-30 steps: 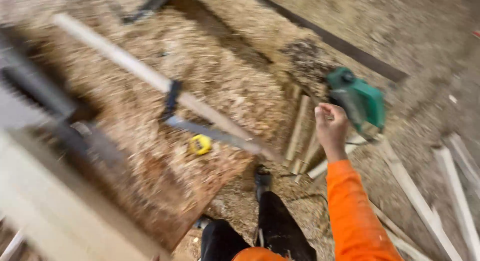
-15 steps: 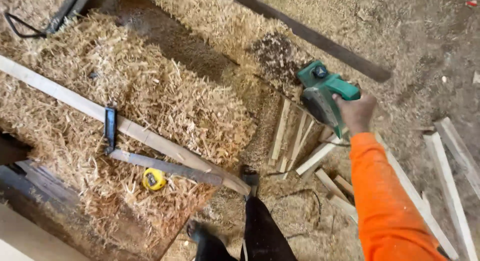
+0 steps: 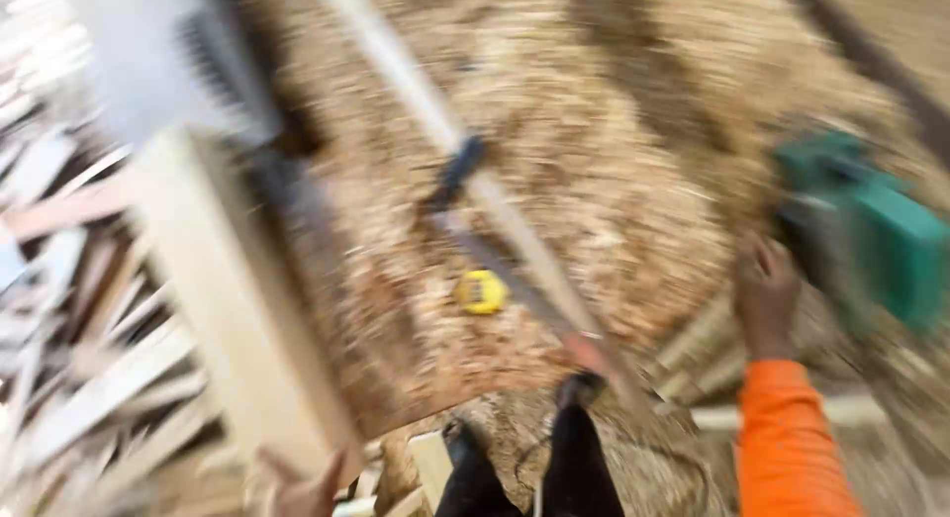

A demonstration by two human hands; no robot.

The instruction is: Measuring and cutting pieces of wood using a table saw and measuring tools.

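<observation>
The view is badly blurred. At the lower left, my left hand (image 3: 302,487) touches the near end of a pale wooden board (image 3: 237,280); I cannot tell how far that grip is closed. Right of it, a yellow tape measure (image 3: 482,291) lies on the straw (image 3: 614,161) beside a long wooden slat (image 3: 445,131). Far right, my right hand (image 3: 767,299), orange-sleeved, has its grip wrapped on the green power tool (image 3: 876,235), which sits above and right of the hand.
</observation>
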